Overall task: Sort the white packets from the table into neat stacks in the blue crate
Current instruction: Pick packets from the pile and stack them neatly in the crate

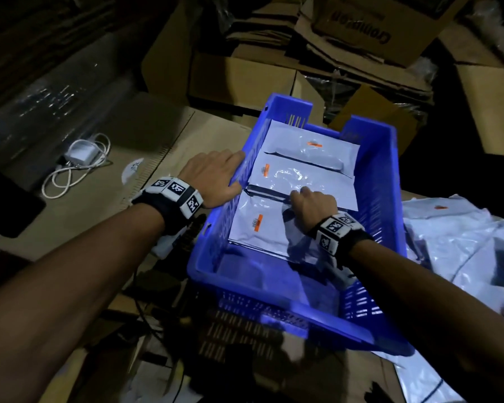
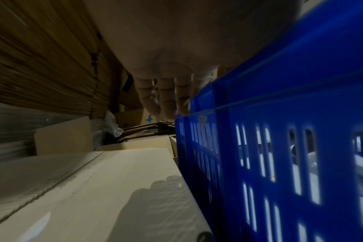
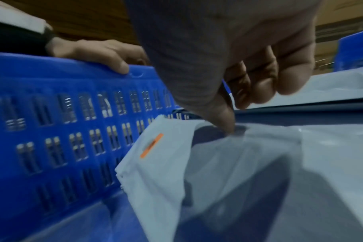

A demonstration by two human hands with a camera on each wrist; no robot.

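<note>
We see the right hand [image 1: 313, 205] inside the blue crate [image 1: 390, 181], its fingers curled down onto the nearest white packet [image 1: 262, 225]. In the right wrist view the thumb [image 3: 224, 121] presses into the packet's upper edge while the other fingers fold behind it, so we read the hand as pinching that packet. This packet lies on the front stack, just beside the crate's left wall. Two more stacks of packets [image 1: 300, 175] lie beyond the knuckles, towards the far end of the crate.

The left hand [image 1: 213, 178] rests on the crate's left rim with straight fingers along the outside and the thumb hooked over the edge; it grasps nothing else.

A loose heap of unsorted packets [image 1: 460, 237] lies on the desk [image 1: 146, 146] to the right of the crate, partly cut off by the frame edge. The printing on the orange labels [image 1: 258, 222] is too small to read. The room around is dark and the left wrist view is blurred.

The packets are smooth, glossy plastic mailers, flat and rectangular. The crate is hard plastic with slotted walls. The desk is covered in flattened corrugated cardboard, with a white charger and coiled cable [image 1: 79, 158] lying on its left part.
</note>
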